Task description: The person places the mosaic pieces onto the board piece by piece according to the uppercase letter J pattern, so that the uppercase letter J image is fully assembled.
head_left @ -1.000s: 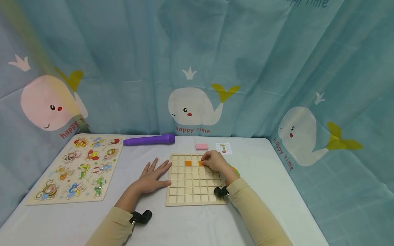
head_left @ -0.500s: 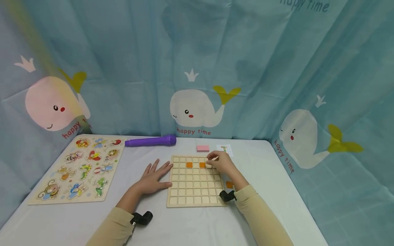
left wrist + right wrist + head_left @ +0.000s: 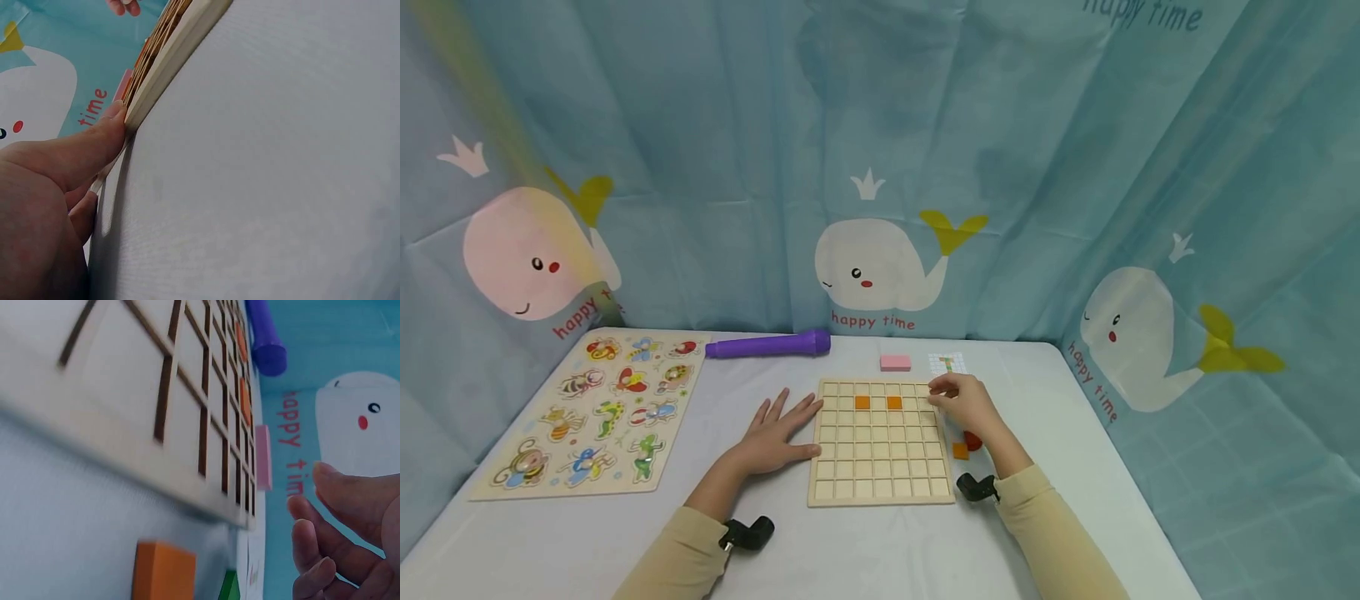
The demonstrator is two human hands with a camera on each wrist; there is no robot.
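A wooden grid board (image 3: 880, 469) lies on the white table, with two orange square tiles (image 3: 862, 402) set apart in its second row from the back. My left hand (image 3: 767, 443) is spread flat beside the board, thumb and fingertips at its left edge. Over the board's back right corner is my right hand (image 3: 966, 404), fingers loosely bent. In the right wrist view its thumb and index finger are apart with nothing between them. Right of the board, below this hand, are a loose orange block (image 3: 960, 451), a red piece (image 3: 973, 441) and a green piece (image 3: 230, 587).
Behind the board are a pink block (image 3: 895, 363) and a small card with a coloured grid pattern (image 3: 946, 362). A purple microphone-shaped thing (image 3: 767, 344) lies at the back left. An insect puzzle board (image 3: 568, 454) covers the left side. A whale-print curtain (image 3: 730, 250) hangs behind.
My right hand has let go of the second orange tile in the back part of the board and moved right to the corner, uncovering the loose pieces. The left hand stays put.
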